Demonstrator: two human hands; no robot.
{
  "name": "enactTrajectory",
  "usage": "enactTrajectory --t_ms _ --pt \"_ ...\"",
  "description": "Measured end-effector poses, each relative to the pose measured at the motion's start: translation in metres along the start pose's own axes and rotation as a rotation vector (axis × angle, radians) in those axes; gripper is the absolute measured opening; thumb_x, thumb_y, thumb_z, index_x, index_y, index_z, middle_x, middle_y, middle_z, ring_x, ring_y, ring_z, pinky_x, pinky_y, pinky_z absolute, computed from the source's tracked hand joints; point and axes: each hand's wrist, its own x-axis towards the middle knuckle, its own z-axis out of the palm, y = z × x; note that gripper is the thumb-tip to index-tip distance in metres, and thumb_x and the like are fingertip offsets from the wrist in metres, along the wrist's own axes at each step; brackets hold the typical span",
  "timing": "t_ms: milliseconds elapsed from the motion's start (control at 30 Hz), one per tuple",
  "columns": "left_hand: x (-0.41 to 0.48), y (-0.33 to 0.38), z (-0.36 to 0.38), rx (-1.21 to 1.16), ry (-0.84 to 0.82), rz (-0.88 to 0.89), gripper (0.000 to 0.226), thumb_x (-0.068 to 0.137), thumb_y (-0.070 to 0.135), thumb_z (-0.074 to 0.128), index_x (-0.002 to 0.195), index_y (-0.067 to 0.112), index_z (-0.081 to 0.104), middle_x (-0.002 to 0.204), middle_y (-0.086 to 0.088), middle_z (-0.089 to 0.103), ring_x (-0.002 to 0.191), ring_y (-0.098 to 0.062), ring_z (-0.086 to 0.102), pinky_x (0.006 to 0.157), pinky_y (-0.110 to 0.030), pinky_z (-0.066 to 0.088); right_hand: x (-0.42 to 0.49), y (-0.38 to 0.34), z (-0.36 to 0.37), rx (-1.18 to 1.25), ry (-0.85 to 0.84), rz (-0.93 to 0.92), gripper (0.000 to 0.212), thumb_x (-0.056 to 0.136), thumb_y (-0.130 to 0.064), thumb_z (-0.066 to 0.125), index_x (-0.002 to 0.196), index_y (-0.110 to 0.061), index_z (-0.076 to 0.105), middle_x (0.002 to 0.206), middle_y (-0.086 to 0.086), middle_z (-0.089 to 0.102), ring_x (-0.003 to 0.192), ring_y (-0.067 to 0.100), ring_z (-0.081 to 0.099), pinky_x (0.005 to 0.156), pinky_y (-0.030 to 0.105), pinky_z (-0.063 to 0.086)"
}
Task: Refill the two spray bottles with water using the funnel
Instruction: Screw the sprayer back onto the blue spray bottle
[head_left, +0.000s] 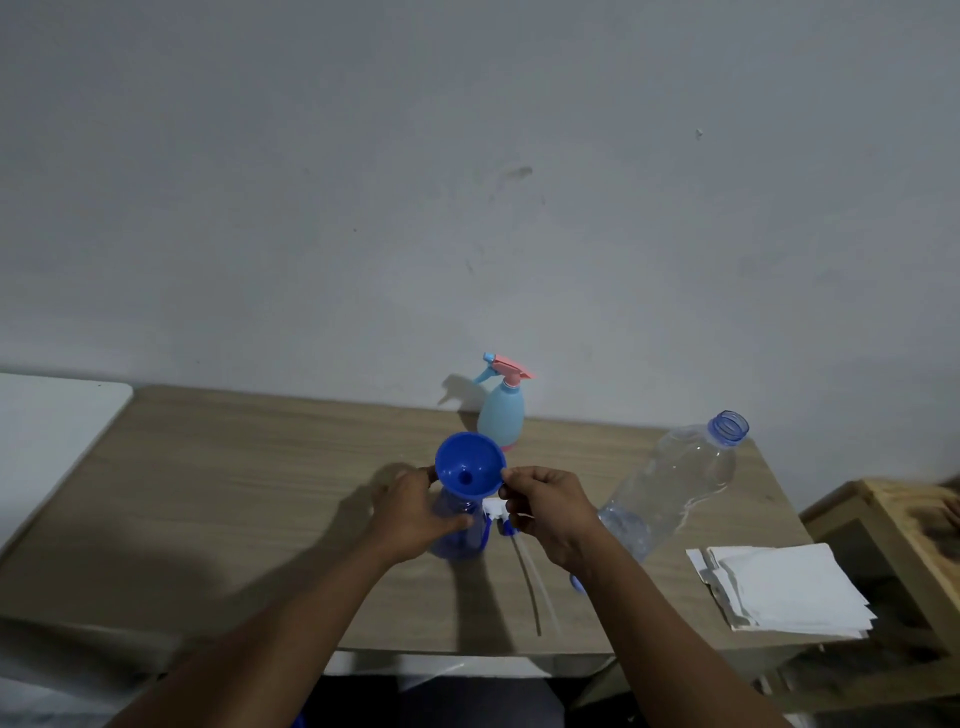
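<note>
Blue bottle (457, 525) mostly hidden by left hand (410, 514), fingers wrapped around it. Funnel (470, 466) sits in its neck. Right hand (545, 512) pinches funnel rim, fingers curled. Second spray bottle (501, 410) stands behind funnel; water bottle (675, 483) right, uncapped.
</note>
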Motion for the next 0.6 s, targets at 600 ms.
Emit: enactTrajectory --t_ms 600 --pt "0.016 -0.029 0.01 -0.11 0.06 -0.065 0.047 0.067 0.029 0.088 0.111 0.032 0.07 0.095 0.005 0.062 0.096 -0.018 0.063 0.079 -0.028 0.049 0.006 0.056 -0.082 -0.57 0.264 -0.351 0.017 0.096 -0.008 0.06 0.082 -0.008 0.07 0.064 0.003 0.066 0.058 0.011 0.06 0.059 0.023 0.049"
